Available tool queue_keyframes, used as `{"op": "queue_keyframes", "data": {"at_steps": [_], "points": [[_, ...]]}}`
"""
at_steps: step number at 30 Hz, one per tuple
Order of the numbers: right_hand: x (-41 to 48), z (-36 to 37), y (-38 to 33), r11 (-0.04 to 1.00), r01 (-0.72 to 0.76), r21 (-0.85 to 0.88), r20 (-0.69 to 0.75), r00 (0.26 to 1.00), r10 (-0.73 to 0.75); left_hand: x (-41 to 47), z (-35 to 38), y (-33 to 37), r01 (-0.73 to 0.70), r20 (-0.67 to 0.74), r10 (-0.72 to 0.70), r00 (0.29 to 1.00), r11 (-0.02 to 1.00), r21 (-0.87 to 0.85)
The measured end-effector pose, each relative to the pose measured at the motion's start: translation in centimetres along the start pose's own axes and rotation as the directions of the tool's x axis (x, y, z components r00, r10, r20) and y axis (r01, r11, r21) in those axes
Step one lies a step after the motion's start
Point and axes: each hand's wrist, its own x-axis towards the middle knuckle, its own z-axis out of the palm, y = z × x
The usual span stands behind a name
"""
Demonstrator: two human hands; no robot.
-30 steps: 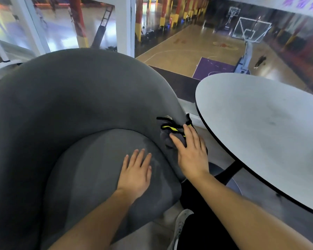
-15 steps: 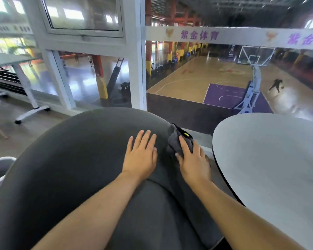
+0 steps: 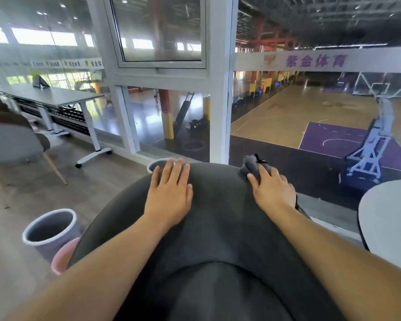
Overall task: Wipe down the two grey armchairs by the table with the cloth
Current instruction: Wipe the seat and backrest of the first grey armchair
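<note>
Within the last second we moved both hands from the seat area up to the crest of the backrest of the armchair [image 3: 218, 228].

- **Left hand:** The left hand [image 3: 169, 195] had rested flat on the seat cushion. It then lay flat on top of the backrest, fingers straight and slightly spread, holding nothing.
- **Right hand:** The right hand [image 3: 272, 188] had pressed the cloth [image 3: 250, 165] against the inner side wall of the chair. It then pressed the cloth onto the top rim, to the right of the left hand, with its fingers nearly straight over the cloth and the thumb alongside.
- **Cloth:** The cloth touched the rim and stood bunched up beyond the fingertips.
- **Table:** The round table [image 3: 389, 223] stood near the chair on the right.

We judged that the wipe had progressed from the lower surfaces to the top of this chair. No second grey armchair was in view, so that half of the task probably remained.
</note>
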Motion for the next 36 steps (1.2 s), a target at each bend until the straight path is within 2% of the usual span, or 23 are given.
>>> {"op": "queue_keyframes", "data": {"at_steps": [3, 5, 6, 11, 14, 18, 21, 24, 26, 29, 32, 34, 36], "points": [[1.8, 0.8, -4.0, 0.998, 0.066, -0.017, -0.002, 0.998, -0.066, -2.0, -0.6, -5.7, 0.241, 0.081, -0.246, 0.966, 0.968, 0.068], [2.6, 1.2, -7.2, 0.993, 0.114, -0.007, -0.001, 0.993, -0.114, -3.6, -1.1, -8.3, 0.419, 0.186, -0.435, 0.881, 0.9, 0.12], [2.9, 1.5, -9.0, 0.99, 0.143, -0.003, -0.002, 0.99, -0.143, -4.2, -1.2, -9.0, 0.457, 0.227, -0.47, 0.853, 0.883, 0.108], [2.6, 3.0, -17.6, 0.963, 0.269, 0.007, -0.013, 0.963, -0.269, -5.4, -0.9, -9.5, 0.439, 0.187, -0.426, 0.885, 0.898, -0.03], [1.2, 3.5, -21.6, 0.943, 0.333, 0.021, -0.009, 0.943, -0.333, -5.8, -1.1, -10.3, 0.407, 0.244, -0.38, 0.892, 0.91, -0.074], [-3.4, 4.2, -27.6, 0.857, 0.514, 0.035, 0.002, 0.858, -0.514, -9.1, -1.5, -12.3, 0.398, 0.309, -0.346, 0.886, 0.909, -0.123], [-5.7, 4.2, -30.3, 0.804, 0.594, 0.045, 0.043, 0.802, -0.595, -11.9, -1.9, -12.6, 0.454, 0.291, -0.399, 0.869, 0.878, -0.152], [-4.6, 3.9, -29.6, 0.792, 0.607, 0.062, 0.1, 0.786, -0.61, -13.2, -2.2, -11.9, 0.538, 0.276, -0.484, 0.83, 0.825, -0.172], [-3.0, 3.6, -27.8, 0.8, 0.593, 0.088, 0.084, 0.796, -0.6, -13.6, -2.5, -11.5, 0.558, 0.264, -0.507, 0.82, 0.811, -0.174], [0.8, 2.9, -22.6, 0.87, 0.486, 0.079, 0.028, 0.871, -0.49, -13.9, -2.7, -11.2, 0.571, 0.263, -0.52, 0.813, 0.8, -0.183], [4.5, 2.3, -16.8, 0.951, 0.304, 0.054, 0.068, 0.949, -0.307, -13.9, -2.6, -11.2, 0.571, 0.25, -0.523, 0.815, 0.798, -0.192], [5.5, 2.5, -15.3, 0.973, 0.229, 0.019, 0.074, 0.97, -0.23, -13.8, -2.7, -11.4, 0.563, 0.234, -0.519, 0.822, 0.804, -0.194], [5.2, 3.1, -15.8, 0.975, 0.224, -0.013, 0.021, 0.975, -0.223, -13.9, -2.7, -11.4, 0.556, 0.226, -0.516, 0.826, 0.811, -0.184]]}}
